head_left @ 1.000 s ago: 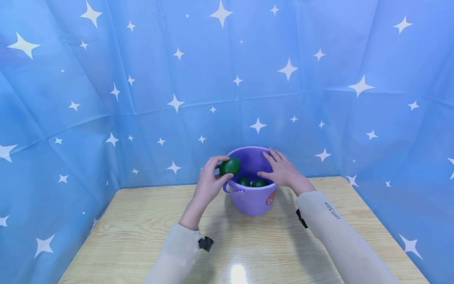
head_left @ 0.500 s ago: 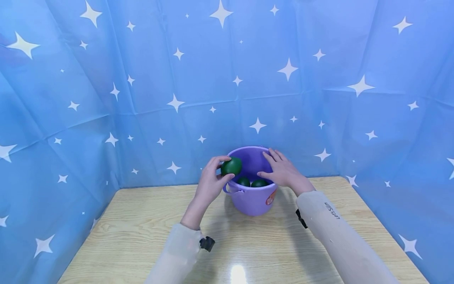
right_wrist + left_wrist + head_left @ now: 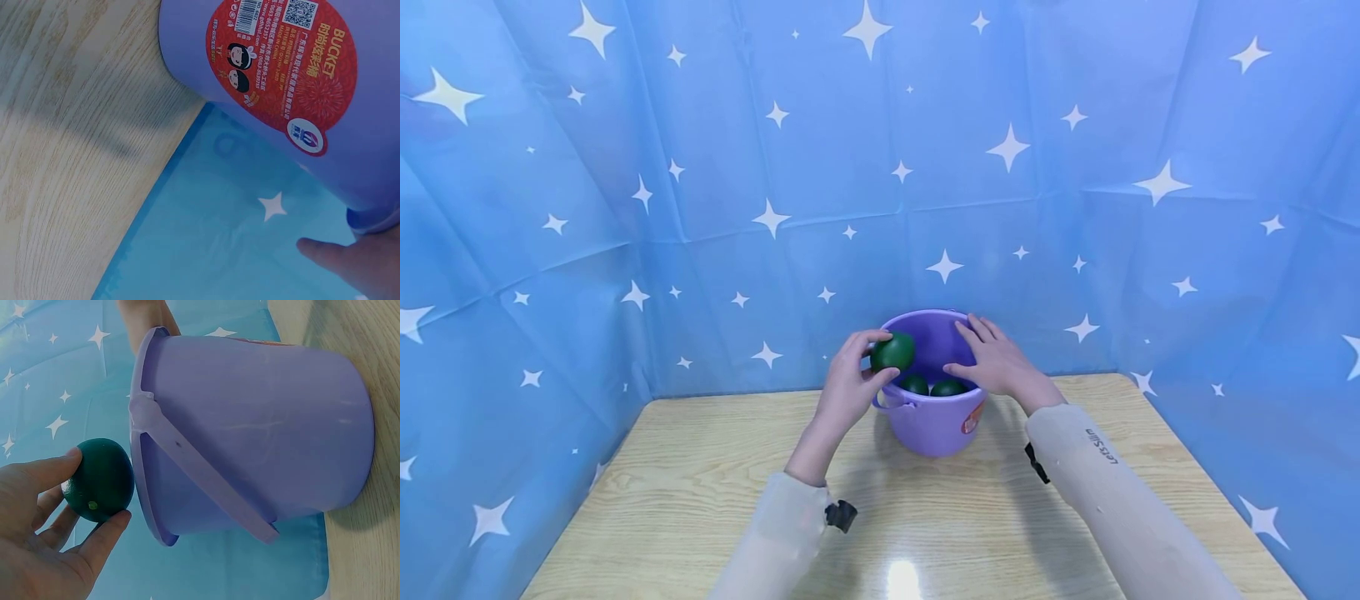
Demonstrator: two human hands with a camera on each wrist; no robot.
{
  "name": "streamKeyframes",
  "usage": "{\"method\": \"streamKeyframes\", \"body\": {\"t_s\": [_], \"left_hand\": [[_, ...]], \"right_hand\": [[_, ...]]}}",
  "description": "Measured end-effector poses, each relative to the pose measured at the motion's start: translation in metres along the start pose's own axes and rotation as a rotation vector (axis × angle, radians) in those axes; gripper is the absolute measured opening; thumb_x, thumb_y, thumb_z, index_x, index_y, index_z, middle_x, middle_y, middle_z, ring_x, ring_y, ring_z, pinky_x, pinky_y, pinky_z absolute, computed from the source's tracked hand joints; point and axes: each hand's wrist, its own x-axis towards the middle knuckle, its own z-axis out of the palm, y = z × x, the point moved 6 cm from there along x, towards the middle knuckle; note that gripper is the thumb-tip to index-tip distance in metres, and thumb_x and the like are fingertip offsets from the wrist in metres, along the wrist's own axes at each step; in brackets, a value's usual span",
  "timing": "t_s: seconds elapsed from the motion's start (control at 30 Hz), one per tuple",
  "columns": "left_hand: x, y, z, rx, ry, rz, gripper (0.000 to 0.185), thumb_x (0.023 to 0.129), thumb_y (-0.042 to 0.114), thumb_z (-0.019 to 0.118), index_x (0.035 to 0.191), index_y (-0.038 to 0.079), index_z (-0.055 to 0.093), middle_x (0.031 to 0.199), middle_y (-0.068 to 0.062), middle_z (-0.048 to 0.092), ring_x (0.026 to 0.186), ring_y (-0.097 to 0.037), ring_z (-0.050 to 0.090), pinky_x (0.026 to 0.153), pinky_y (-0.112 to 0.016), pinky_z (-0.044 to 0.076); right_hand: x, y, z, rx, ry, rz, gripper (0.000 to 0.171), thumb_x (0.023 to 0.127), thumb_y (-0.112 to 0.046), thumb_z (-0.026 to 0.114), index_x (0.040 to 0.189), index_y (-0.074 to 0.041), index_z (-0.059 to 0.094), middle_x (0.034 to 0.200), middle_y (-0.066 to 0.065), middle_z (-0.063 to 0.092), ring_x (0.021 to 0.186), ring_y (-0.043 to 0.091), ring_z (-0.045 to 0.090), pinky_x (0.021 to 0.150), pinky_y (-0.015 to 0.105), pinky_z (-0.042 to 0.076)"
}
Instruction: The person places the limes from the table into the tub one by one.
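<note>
L hand (image 3: 844, 392) is holding a green ball (image 3: 893, 352) just over the purple bucket's (image 3: 934, 425) rim; R hand (image 3: 996, 362), fingers flat, is steadying it. Drop-in step, I'd say: needs centring, then letting go.

We face a blue backdrop cloth (image 3: 880, 167) printed with white four-pointed stars, hung on three sides so that it closes in the space at the back, the left and the right. Creases and fold lines run across it. Below it lies a light wood-grain worktop (image 3: 685, 492), whose far edge meets the cloth. Near the front edge of the worktop we see a bright glare spot (image 3: 904, 579) of reflected overhead light.
</note>
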Motion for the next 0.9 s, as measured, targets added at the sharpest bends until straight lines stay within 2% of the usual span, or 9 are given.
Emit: {"method": "streamKeyframes", "body": {"t_s": [0.9], "left_hand": [[-0.0007,0.0022,0.0049,0.014,-0.011,0.004,0.044,0.090,0.010,0.074,0.131,0.017,0.059,0.137,-0.007,0.055,0.125,-0.031,0.057,0.097,-0.039,0.058]], "right_hand": [[0.0007,0.0013,0.0004,0.000,0.001,0.002,0.084,0.097,-0.051,0.056,0.159,-0.007,0.019,0.167,0.022,0.009,0.153,0.046,0.008,0.121,0.067,0.015]]}}
